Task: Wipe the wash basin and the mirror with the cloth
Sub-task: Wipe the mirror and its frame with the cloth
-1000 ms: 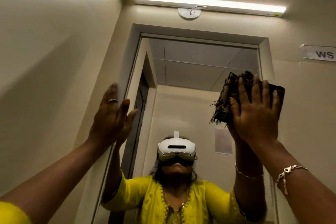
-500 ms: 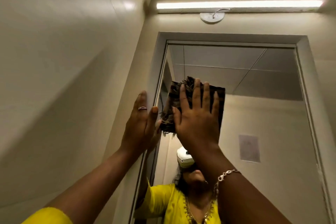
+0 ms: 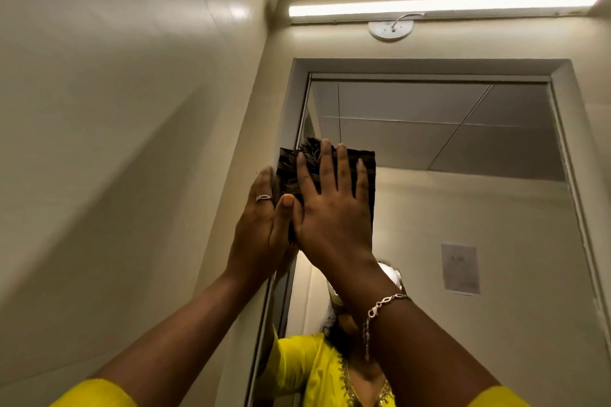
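A tall framed mirror [image 3: 463, 149] fills the wall ahead. A dark brown frayed cloth [image 3: 365, 168] lies flat against the mirror's left edge, partly over the frame. My right hand [image 3: 334, 211] presses it there with fingers spread. My left hand [image 3: 261, 228] rests flat on the mirror's left frame, right beside the cloth and touching my right hand. The wash basin is out of view.
A side wall [image 3: 115, 142] stands close on the left. A tube light [image 3: 443, 5] and a round white fitting [image 3: 390, 30] sit above the mirror. The mirror reflects a person in yellow [image 3: 317, 373], ceiling tiles and a paper notice [image 3: 460, 269].
My right hand has slid the cloth leftward across the mirror, from its right side to the left edge. My left hand has stayed on the frame. The view has tilted up.
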`<move>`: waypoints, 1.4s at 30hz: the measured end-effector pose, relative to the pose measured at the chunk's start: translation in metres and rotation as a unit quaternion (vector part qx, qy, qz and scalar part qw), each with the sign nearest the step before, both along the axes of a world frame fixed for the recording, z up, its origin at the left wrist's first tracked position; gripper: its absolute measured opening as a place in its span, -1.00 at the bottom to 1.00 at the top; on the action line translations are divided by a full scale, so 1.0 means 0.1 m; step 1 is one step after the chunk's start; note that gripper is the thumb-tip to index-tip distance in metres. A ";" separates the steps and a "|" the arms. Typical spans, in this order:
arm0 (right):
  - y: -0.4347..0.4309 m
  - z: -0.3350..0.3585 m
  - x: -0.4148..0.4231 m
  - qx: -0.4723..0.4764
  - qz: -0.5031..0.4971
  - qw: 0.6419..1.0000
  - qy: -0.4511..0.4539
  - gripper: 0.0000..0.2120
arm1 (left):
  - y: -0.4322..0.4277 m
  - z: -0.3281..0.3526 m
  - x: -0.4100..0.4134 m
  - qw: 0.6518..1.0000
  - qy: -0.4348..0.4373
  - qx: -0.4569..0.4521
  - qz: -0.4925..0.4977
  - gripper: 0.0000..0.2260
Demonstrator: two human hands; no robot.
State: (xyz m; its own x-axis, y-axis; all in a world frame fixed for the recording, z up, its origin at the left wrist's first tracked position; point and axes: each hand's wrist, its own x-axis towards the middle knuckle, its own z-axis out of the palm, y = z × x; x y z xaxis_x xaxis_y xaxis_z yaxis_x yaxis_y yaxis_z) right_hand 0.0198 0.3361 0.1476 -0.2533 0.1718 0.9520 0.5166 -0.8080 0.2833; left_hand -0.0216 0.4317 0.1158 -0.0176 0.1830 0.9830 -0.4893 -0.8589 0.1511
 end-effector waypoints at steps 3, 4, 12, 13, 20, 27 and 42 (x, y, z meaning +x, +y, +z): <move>-0.10 -0.02 0.04 -0.005 0.003 1.000 0.000 -0.47 | 0.00 -0.01 0.00 1.000 0.007 0.000 0.017 -0.01; -0.15 -0.03 0.06 -0.004 0.003 1.000 0.000 -0.48 | -0.01 -0.01 -0.02 1.000 0.008 -0.003 0.027 0.01; -0.89 -0.13 0.29 0.000 -0.016 1.000 0.025 -0.49 | -0.20 -0.03 -0.16 0.994 0.017 0.027 0.102 0.14; -1.01 -0.14 0.32 -0.001 -0.024 0.999 0.031 -0.48 | -0.19 -0.03 -0.15 0.994 0.020 0.022 0.107 0.13; -1.78 -0.22 0.53 0.013 -0.063 0.996 0.064 -0.48 | -0.11 -0.06 -0.10 0.986 0.047 0.007 0.159 0.12; -2.35 -0.15 0.70 0.052 -0.103 0.990 0.080 -0.47 | -0.05 -0.11 -0.04 0.986 0.040 0.015 0.160 0.05; -1.51 -0.40 0.42 0.090 -0.066 0.991 0.069 -0.44 | -0.15 -0.29 -0.07 0.991 0.021 0.037 0.127 -0.10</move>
State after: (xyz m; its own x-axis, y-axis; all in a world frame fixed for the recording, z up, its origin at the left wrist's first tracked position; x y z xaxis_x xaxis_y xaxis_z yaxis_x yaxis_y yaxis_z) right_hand 0.0616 0.1847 0.1079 -0.1054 0.0188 0.9942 0.4275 -0.9018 0.0624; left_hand -0.0289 0.4164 0.0866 -0.0121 0.1061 0.9943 -0.2501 -0.9631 0.0998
